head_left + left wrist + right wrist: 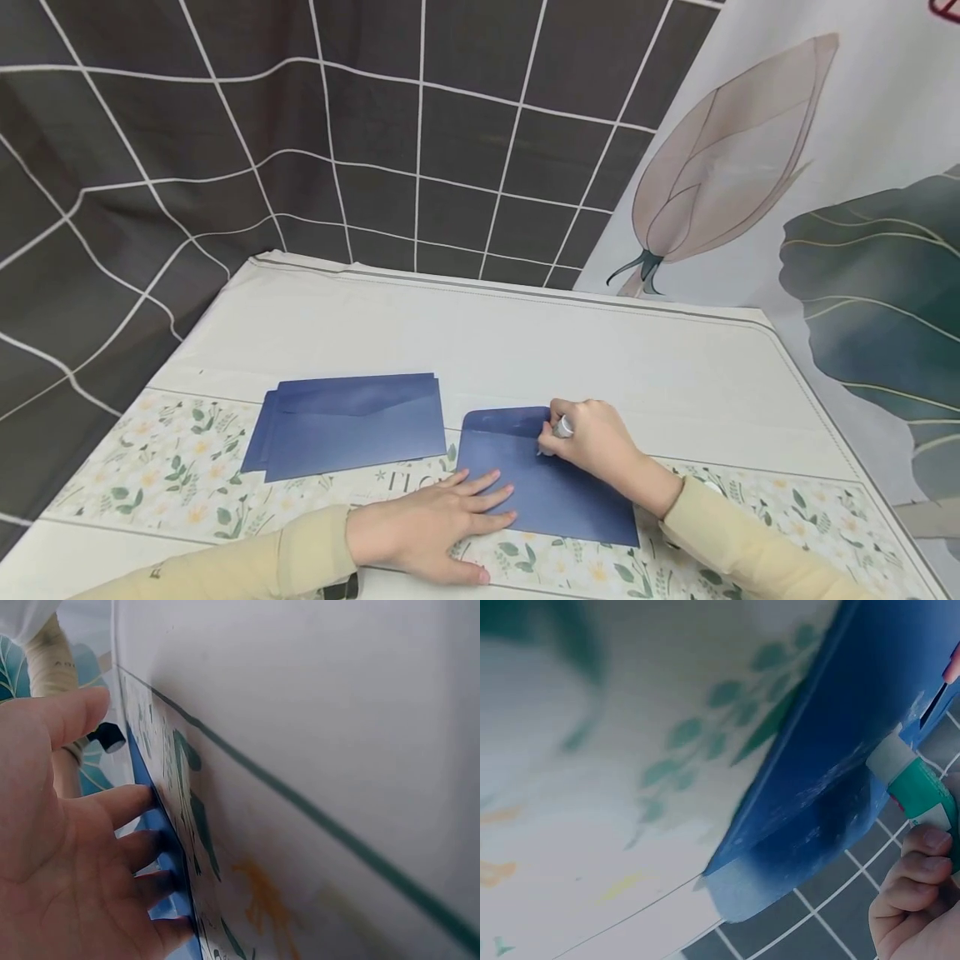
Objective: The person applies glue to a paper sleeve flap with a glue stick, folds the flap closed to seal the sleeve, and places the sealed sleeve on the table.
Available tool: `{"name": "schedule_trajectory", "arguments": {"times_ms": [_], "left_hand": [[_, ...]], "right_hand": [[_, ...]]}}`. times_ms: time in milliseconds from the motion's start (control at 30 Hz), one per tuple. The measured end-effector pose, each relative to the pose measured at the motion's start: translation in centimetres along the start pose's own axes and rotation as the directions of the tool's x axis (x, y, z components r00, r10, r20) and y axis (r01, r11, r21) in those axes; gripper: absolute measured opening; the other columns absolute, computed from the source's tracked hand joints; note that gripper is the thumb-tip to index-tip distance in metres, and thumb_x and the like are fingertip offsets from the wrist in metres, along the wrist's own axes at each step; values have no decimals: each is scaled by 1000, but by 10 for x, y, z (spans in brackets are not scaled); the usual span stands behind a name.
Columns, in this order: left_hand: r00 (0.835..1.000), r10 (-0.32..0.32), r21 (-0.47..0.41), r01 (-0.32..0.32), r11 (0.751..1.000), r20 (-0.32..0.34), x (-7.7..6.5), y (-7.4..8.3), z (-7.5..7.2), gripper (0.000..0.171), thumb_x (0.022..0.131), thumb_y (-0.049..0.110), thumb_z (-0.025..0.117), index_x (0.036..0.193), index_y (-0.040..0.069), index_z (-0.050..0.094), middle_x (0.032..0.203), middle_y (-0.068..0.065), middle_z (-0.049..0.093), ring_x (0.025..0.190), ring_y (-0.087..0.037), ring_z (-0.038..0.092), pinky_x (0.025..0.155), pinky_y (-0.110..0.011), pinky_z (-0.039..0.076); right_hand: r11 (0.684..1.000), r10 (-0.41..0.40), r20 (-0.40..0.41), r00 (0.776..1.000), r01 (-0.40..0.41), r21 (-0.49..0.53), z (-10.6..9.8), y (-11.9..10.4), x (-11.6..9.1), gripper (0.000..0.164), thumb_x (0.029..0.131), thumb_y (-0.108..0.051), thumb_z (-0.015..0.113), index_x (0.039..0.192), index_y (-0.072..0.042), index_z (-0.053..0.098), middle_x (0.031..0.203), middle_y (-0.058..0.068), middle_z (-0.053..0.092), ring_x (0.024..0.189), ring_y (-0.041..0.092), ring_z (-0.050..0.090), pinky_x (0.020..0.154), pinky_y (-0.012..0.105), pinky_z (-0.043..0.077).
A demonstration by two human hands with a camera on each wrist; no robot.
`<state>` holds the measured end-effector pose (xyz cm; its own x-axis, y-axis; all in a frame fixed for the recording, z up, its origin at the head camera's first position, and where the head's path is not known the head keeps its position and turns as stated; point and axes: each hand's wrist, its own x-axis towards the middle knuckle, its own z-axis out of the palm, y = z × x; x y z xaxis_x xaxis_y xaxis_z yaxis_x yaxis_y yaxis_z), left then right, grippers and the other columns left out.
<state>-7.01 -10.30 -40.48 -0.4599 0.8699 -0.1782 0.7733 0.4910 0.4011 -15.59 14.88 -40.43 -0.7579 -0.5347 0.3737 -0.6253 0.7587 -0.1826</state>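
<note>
A blue envelope (543, 492) lies on the table with its flap (502, 421) folded open at the far side. My left hand (438, 525), fingers spread and straight, rests on its near left edge; the fingertips touch the blue paper in the left wrist view too. My right hand (600, 437) grips a glue stick (919, 787) with a green and white body, its pale end against the flap area. Whitish smears show along the blue paper in the right wrist view. To the left, a small stack of blue envelopes (360, 429) lies with the top one's flap folded down.
A white tablecloth (450, 325) with a floral band (187, 458) covers the table. Behind hangs a dark curtain (375, 125) with white grid lines. A pale curtain (742, 275) with large leaf prints hangs at the right.
</note>
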Motion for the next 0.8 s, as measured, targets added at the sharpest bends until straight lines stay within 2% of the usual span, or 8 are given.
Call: {"name": "schedule_trajectory", "arguments": {"times_ms": [233,600,800], "left_hand": [[1000,-1,-27,2,1000,9,0,1,-1,65,97,57,40,151,21,32,159,-5,22,150,-25,14,116,-54,24],[1000,8,-24,-7,1000,15,0,0,0,65,97,57,39,151,21,30,160,-5,20,150,-25,14,116,-54,24],[1000,5,-17,-5,1000,6,0,0,1,66,97,58,38,151,21,30,160,-5,20,150,-25,14,116,-54,24]], "right_hand": [[999,29,-21,999,-29,-28,-7,9,-11,17,72,-16,72,64,-19,57,40,-15,36,40,-7,20,41,14,23],[989,120,2,993,-119,-82,-20,26,-31,18,74,-17,72,66,-21,55,40,-15,28,41,-1,18,43,17,21],[985,138,-13,990,-139,-102,-26,32,-39,19,72,-16,72,65,-20,54,40,-16,27,42,-1,18,42,17,20]]}}
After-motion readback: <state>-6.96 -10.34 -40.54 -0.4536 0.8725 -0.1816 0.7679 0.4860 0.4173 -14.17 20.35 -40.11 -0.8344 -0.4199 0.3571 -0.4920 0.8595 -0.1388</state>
